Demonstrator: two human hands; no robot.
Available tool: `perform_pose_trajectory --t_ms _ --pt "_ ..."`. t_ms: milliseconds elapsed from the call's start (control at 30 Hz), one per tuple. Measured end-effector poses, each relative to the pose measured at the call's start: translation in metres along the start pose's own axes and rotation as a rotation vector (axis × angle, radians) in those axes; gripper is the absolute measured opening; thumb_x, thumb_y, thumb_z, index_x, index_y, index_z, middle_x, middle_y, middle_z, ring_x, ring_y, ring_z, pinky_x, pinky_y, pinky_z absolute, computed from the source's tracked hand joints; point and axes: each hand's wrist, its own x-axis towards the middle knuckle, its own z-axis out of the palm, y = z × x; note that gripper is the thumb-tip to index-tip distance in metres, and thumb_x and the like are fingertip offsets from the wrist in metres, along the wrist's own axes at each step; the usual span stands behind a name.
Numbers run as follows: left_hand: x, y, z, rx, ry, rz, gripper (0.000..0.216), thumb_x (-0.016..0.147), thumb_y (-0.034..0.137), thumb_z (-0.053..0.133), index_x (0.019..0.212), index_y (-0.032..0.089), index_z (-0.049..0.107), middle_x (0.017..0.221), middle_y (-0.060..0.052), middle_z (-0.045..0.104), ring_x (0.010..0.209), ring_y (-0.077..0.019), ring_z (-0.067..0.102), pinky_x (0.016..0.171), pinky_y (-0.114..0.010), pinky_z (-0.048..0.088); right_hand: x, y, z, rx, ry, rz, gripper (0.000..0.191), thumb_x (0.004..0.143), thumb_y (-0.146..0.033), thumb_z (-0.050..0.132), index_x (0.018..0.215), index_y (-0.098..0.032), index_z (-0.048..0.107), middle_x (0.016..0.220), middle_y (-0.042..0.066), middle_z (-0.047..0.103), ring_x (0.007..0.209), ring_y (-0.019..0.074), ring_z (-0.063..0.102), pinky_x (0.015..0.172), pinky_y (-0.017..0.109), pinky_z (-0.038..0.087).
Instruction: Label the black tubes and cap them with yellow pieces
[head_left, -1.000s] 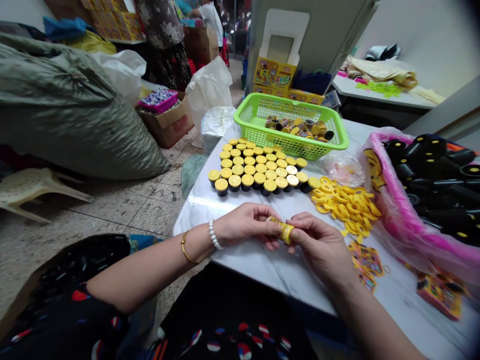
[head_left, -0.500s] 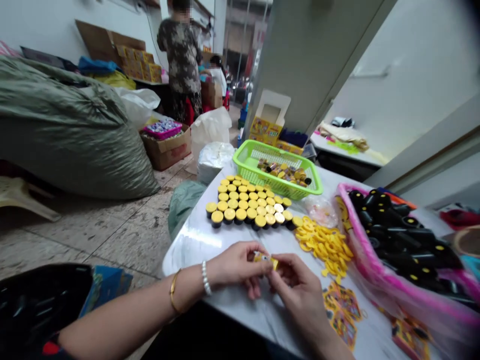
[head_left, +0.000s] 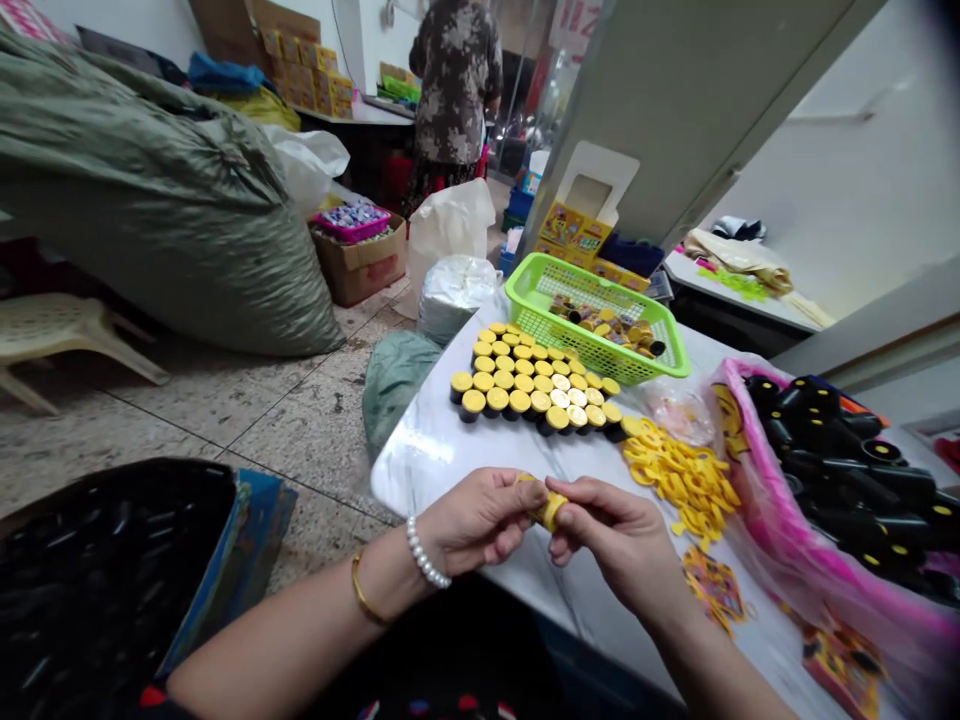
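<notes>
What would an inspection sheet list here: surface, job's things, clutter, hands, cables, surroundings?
Surface: white, grey-veined tabletop, some glare at left.
Job's things: yellow cylindrical piece, held; black containers with yellow caps, upright, closely grouped; heap of yellow ring-shaped parts; green basket with small containers inside.
Clutter: clear plastic bag; printed cards near the heap.
Hands: left hand and right hand both finger-grip the yellow cylindrical piece.
Cables: thin dark line on the far wall, possibly a cable.
Surroundings: grey-green sack and cream plastic stool at left; co-worker, back turned.
</notes>
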Motion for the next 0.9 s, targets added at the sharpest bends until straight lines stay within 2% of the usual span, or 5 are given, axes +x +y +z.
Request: perform_pose_trajectory --t_ms 233,433,567,733,900 --pt "0.006 -0.006 0.004 -0.025 0.148 0.008 0.045 0.075 0.055 0.074 0.077 0.014 0.055 0.05 0.008 0.049 0.029 -0.0013 0.036 0.027 -0.013 0.019 0.006 -0.009 -0.001 -0.159 -0.081 0.021 0.027 0.079 -0.03 0.078 0.103 -0.019 0.073 0.065 0.001 0.072 0.056 0.0139 0.069 0.057 0.025 0.059" --pt "0.012 0.005 0.013 -0.22 -0.007 0.096 0.035 0.073 0.038 0.08 0.081 0.012 0.058 0.058 0.005 0.055 0.033 0.0022 0.033 0.031 -0.012 0.021 0.018 -0.014 -0.009 -0.008 -0.092 -0.029 0.034 0.076 -0.027 0.08 0.11 -0.022 0.072 0.063 -0.002 0.07 0.053 0.015 0.07 0.055 0.028 0.061" --pt "0.015 0.006 0.014 -0.076 -0.123 0.123 0.027 0.081 0.034 0.072 0.091 0.013 0.058 0.064 0.0 0.063 0.033 -0.0005 0.039 0.03 -0.013 0.02 0.015 -0.002 -0.015 0.055 -0.074 -0.03 0.036 0.074 -0.024 0.082 0.109 -0.025 0.076 0.067 -0.001 0.071 0.053 0.0156 0.07 0.058 0.031 0.063" --pt "0.019 0.0 0.009 0.044 -0.163 0.099 0.03 0.081 0.036 0.072 0.092 0.015 0.055 0.064 0.001 0.063 0.034 -0.002 0.04 0.03 -0.013 0.022 0.0 0.014 -0.012 0.176 0.034 0.033 0.039 0.067 -0.027 0.087 0.105 -0.026 0.078 0.07 0.0 0.073 0.05 0.0162 0.069 0.052 0.032 0.062" --pt "0.021 -0.006 0.005 0.039 -0.147 0.085 0.04 0.082 0.045 0.07 0.102 0.014 0.054 0.066 0.0 0.064 0.033 -0.0041 0.044 0.029 -0.014 0.026 0.001 0.007 -0.026 0.024 -0.055 0.107 0.037 0.077 -0.032 0.08 0.112 -0.021 0.075 0.063 0.003 0.073 0.053 0.0174 0.07 0.056 0.032 0.062"
